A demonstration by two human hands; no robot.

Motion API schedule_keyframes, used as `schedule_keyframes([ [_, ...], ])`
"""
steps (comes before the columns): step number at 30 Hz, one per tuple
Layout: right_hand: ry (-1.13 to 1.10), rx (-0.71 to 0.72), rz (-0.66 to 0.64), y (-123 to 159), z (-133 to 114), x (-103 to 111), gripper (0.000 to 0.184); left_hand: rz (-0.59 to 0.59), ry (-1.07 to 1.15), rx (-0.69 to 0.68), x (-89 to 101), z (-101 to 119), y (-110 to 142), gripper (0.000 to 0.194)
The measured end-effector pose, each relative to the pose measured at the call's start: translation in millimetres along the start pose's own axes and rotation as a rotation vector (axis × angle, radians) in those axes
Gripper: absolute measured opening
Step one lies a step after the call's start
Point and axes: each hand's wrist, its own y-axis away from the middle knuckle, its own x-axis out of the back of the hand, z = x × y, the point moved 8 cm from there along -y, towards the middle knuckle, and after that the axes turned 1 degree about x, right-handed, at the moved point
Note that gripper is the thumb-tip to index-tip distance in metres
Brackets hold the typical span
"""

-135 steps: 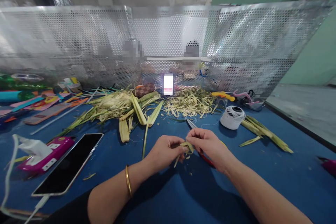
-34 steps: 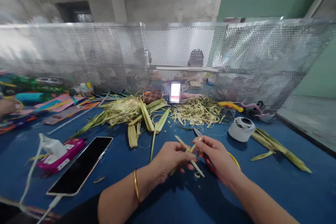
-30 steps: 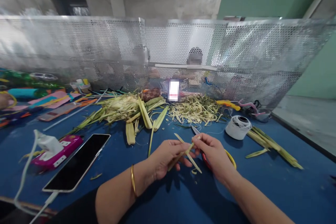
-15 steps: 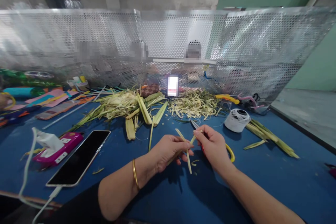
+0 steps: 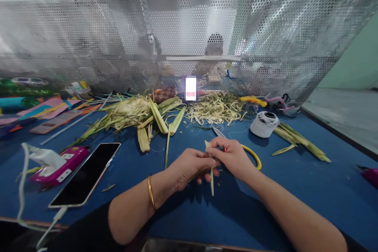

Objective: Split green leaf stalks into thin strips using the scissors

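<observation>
My left hand [image 5: 193, 168] pinches a pale green-yellow leaf strip [image 5: 212, 183], whose lower end hangs below the fingers. Right beside it, my right hand [image 5: 230, 157] has thumb and forefinger closed on the strip's upper end. The fingertips of both hands meet and hide the middle of the strip. Scissors [image 5: 251, 153] with a yellow loop handle lie on the table behind and partly under my right hand, blades pointing away. Past the hands sit a pile of split leaf stalks [image 5: 126, 112] on the left and a heap of curled trimmings [image 5: 217, 109] on the right.
A phone [image 5: 85, 175] on a cable and a magenta power strip [image 5: 60, 167] lie at left. To the right are a spool of white thread [image 5: 264, 124] and a bundle of stalks [image 5: 304, 139]. A perforated metal screen [image 5: 183, 19] stands behind, with people beyond it.
My right hand has moved left and closed in on my left hand, now gripping the strip's upper end. The crossed pieces that showed between the hands are mostly covered. The view has tilted slightly down.
</observation>
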Motion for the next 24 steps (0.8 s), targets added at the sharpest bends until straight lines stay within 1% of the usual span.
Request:
schedule_keyframes([
  [1, -0.003, 0.015, 0.035, 0, -1, 1, 0.021, -0.009, -0.002, 0.005, -0.5, -1, 0, 0.023],
  [4, 0.076, 0.139, 0.177, 3, -9, 7, 0.017, -0.024, -0.015, 0.02, -1.3, -3, -1, 0.024],
  [6, 0.086, 0.154, 0.229, 3, -9, 10, 0.017, -0.028, -0.02, 0.02, -2.1, -3, -1, 0.025],
  [10, 0.068, 0.082, 0.214, -1, 0, 13, 0.019, 0.001, 0.031, -0.007, -0.4, -2, -1, 0.022],
  [14, 0.073, 0.029, 0.278, -4, 8, 32, 0.026, 0.038, 0.147, -0.015, 4.6, 0, -2, 0.021],
  [15, 0.057, -0.001, 0.265, -5, 12, 33, 0.028, 0.045, 0.164, -0.017, 5.8, 1, -2, 0.023],
  [18, -0.027, -0.083, 0.122, -7, 21, 23, 0.032, 0.051, 0.173, -0.015, 7.1, 1, -3, 0.02],
  [19, -0.037, -0.088, 0.091, -7, 22, 20, 0.032, 0.047, 0.165, -0.013, 6.6, 1, -3, 0.017],
  [20, -0.024, -0.081, 0.088, -7, 22, 19, 0.031, 0.045, 0.155, -0.011, 6.0, 0, -3, 0.015],
  [22, 0.087, -0.046, 0.153, -5, 19, 23, 0.029, 0.057, 0.146, -0.012, 6.1, 0, -3, 0.013],
  [24, 0.289, 0.062, 0.282, -1, 6, 33, 0.023, 0.085, 0.166, -0.009, 8.1, -1, -4, 0.014],
])
